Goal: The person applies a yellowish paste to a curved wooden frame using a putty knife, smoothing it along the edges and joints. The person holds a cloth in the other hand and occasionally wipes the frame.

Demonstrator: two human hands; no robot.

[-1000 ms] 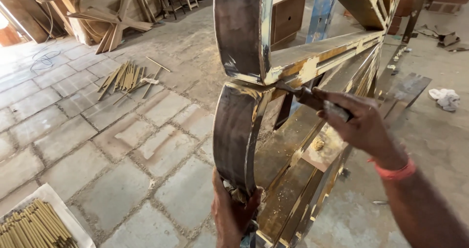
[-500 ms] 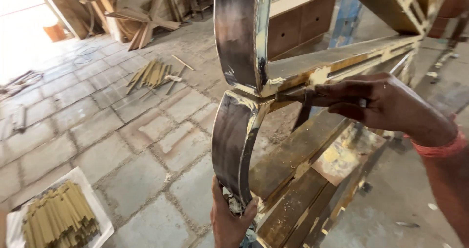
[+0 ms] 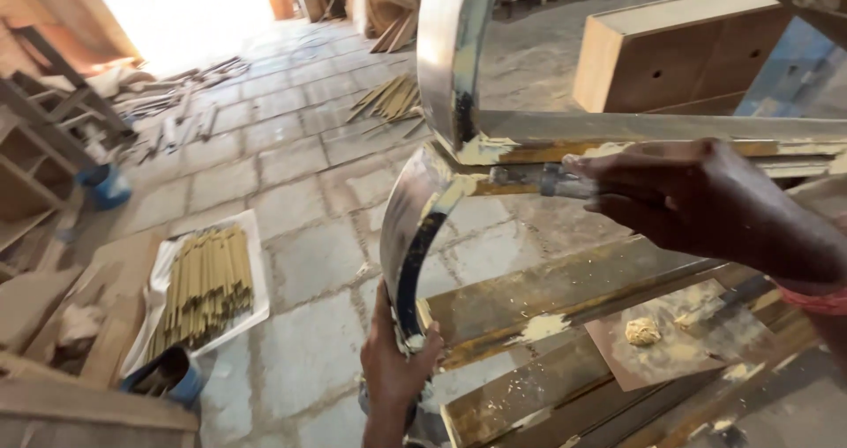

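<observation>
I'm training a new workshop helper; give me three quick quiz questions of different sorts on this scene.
1. True or false: the left hand grips the lower end of the curved frame piece.
2. What does the right hand hold? A) a hammer B) a putty knife C) a saw
3. What lies on the white sheet on the stone floor?

Key:
1. True.
2. B, its blade at the joint where the curved piece meets the horizontal rail.
3. A bundle of thin yellowish sticks.

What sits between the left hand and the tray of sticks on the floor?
Head view: only bare stone floor between the left hand and the tray of sticks; nothing lies on that stretch.
</observation>
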